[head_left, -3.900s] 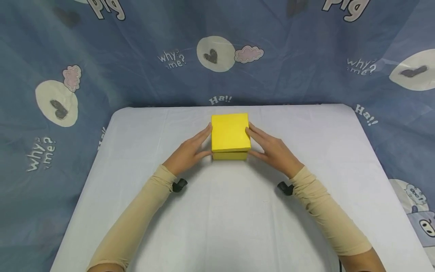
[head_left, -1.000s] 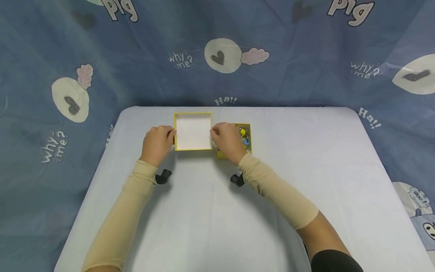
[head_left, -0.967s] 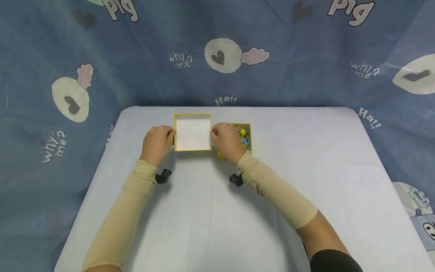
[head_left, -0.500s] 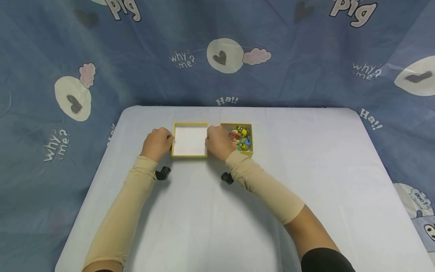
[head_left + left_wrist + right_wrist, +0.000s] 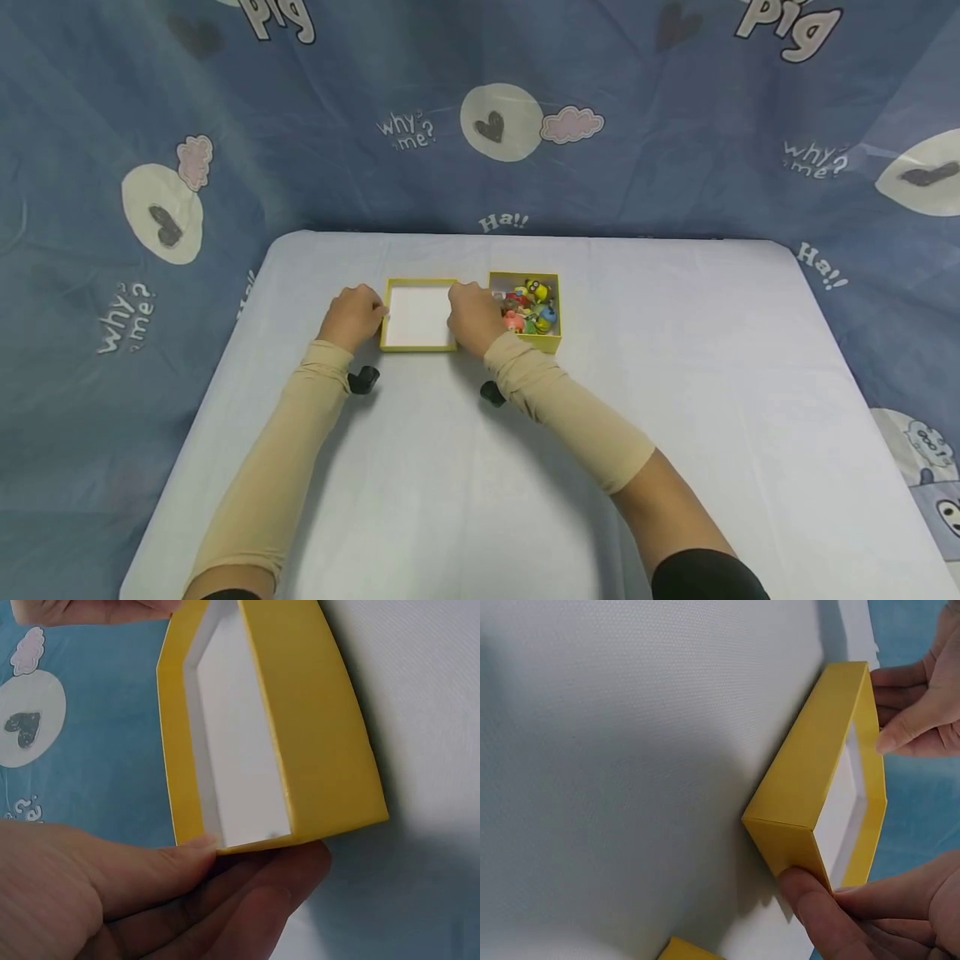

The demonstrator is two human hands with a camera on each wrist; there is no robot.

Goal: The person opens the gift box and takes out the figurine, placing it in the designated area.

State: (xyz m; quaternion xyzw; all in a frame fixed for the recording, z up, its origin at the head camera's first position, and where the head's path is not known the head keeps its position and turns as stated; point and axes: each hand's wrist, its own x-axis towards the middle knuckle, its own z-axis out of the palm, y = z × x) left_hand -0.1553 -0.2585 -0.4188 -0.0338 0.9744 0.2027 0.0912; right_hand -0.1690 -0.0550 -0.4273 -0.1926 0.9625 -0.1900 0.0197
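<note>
Both hands pinch a yellow box lid, turned with its white inside up, at the far part of the table. My left hand has its left side; in the left wrist view the thumb lies over the rim of the lid and the fingers curl beneath. The right hand grips the opposite side, thumb at the rim and fingers outside, as the right wrist view shows. Just right of that hand stands the yellow box, uncovered, holding several small colourful toy figures.
A white cloth covers the table. Behind its far edge hangs a blue printed curtain. In the right wrist view a corner of the box shows at the bottom edge, close by the right hand.
At first the lid sat on the box between both hands. It was then off, inside up, left of the box. Since then it has come lower and nearer, and more toys show.
</note>
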